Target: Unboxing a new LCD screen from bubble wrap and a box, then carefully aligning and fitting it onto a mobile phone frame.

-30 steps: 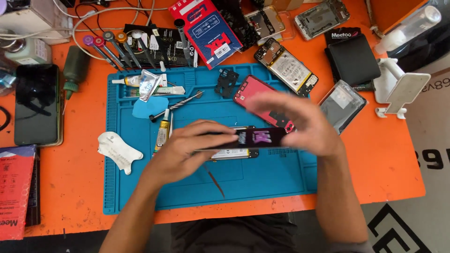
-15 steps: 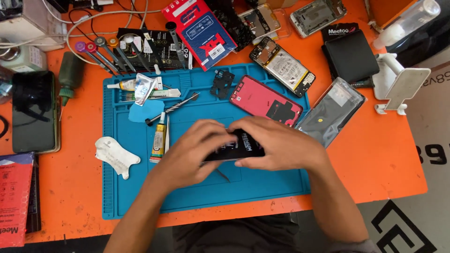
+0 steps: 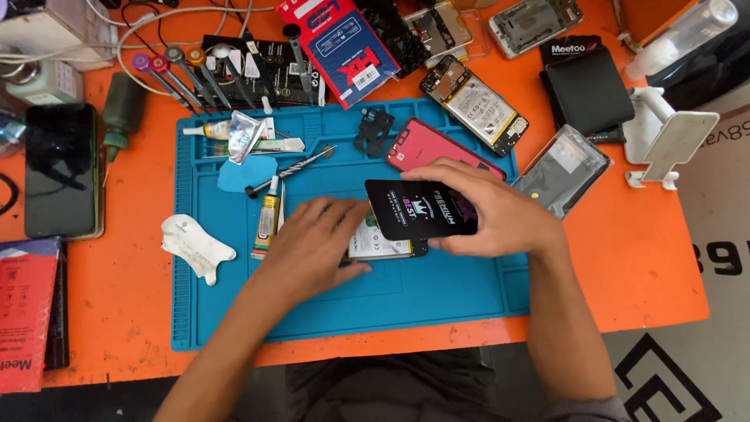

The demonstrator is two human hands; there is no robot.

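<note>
The right hand [image 3: 500, 215] holds a thin black rectangular phone screen panel [image 3: 422, 209] by its long edges, thumb below and fingers along the top, clamped on it and lifted a little above the blue silicone work mat [image 3: 437, 301]. The panel sits out past the fingertips toward the left, tilted slightly, with most of its face clear of the palm. Just under its lower left corner lies an opened phone body with a pale battery showing [image 3: 379, 244], flat on the mat; the left hand [image 3: 312, 244] lies over the body's left end, fingers closed down and pressing on it, though whether they pinch its sides cannot be told

The panel looks light, stiff and brittle, likely glass with a slick face, so it should be taken by the rims rather than the middle, and any flex or knock at a corner could crack it. The phone body looks heavier and rigid, safe to steady from above

Near by on the mat are a red phone back cover [image 3: 426, 146], a small yellow glue tube [image 3: 267, 219] and a white plastic pry tool [image 3: 195, 246] on the orange table [image 3: 625, 258]
</note>
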